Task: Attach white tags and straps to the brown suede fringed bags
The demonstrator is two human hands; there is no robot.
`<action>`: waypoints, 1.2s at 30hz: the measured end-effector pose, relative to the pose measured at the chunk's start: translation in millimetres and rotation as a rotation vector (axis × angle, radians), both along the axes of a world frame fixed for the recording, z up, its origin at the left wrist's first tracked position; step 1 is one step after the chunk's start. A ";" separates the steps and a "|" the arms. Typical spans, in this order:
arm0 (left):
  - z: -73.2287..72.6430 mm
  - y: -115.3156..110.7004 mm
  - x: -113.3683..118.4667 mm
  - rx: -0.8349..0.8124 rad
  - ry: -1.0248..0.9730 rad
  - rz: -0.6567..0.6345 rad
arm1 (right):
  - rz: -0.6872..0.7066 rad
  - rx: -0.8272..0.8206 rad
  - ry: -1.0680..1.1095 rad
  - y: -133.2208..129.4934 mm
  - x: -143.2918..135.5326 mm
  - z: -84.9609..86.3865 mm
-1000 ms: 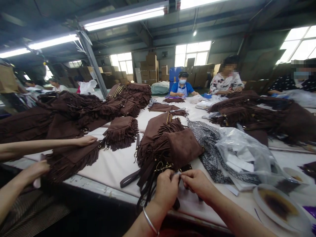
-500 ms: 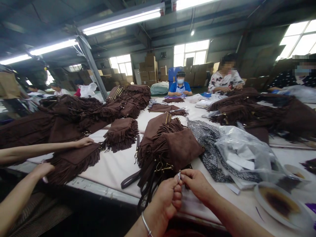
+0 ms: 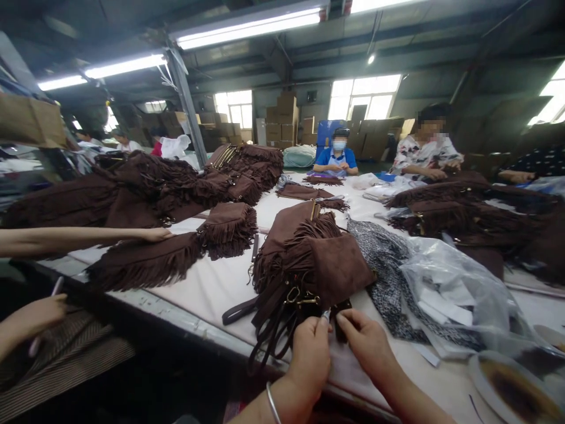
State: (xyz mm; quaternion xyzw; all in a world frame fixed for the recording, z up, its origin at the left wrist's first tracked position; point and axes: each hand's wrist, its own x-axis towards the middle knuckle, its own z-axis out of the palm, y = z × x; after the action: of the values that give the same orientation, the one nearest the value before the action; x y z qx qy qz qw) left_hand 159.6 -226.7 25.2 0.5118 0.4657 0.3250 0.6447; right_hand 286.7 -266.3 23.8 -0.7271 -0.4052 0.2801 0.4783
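At left, 1 fringed pouch (image 3: 148, 259) is seen by a co-worker's hand (image 3: 156, 234). Near centre, brown bags (image 3: 342, 268) are heaped; just before them, a small pale item (image 3: 325, 315) is pinched by the left hand (image 3: 311, 350). The right hand (image 3: 367, 340) is pinched narrow; what is held cannot be told.

The left hand (image 3: 311, 347) is curled in a pinch, the right hand (image 3: 369, 338) just beside it, fingers (image 3: 349, 320) bent inward.

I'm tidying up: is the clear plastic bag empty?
Not empty: the clear plastic bag holds white pieces, which show through its film.
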 end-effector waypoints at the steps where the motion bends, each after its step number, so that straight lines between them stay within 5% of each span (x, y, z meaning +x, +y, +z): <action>1: -1.9 0.1 -0.5 0.107 0.047 -0.006 | -0.002 -0.007 0.041 -1.9 -1.9 0.2; 3: -4.4 -0.2 -1.2 0.235 0.086 -0.042 | 0.033 -0.016 0.181 -3.4 -7.2 0.8; 6: -5.3 -2.9 -0.4 0.177 0.021 -0.062 | 0.076 0.031 0.531 -0.6 -16.0 -0.7; 12: 3.3 -6.2 0.2 -0.490 -0.424 -0.111 | 0.066 0.059 1.090 7.9 -26.2 -6.6; 18: 12.9 7.0 -8.3 -0.997 -0.791 -0.268 | 0.030 0.047 1.256 12.0 -28.1 -5.1; 21: 14.1 9.7 -10.8 -1.101 -0.881 -0.309 | 0.063 0.037 1.222 14.2 -25.8 -2.6; 28: 11.7 6.9 -7.2 -1.034 -0.885 -0.268 | 0.098 0.060 1.107 16.1 -25.5 4.4; 36: -2.8 -7.6 3.7 -0.355 -0.381 -0.166 | 0.257 0.058 1.113 -1.5 -15.6 0.3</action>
State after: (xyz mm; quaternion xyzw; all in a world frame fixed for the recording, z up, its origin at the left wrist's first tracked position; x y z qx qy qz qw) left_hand 163.3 -234.3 22.4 0.3570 0.3421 0.2747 0.8246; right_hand 271.0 -267.9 24.2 -0.4018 -0.1850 0.6654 0.6013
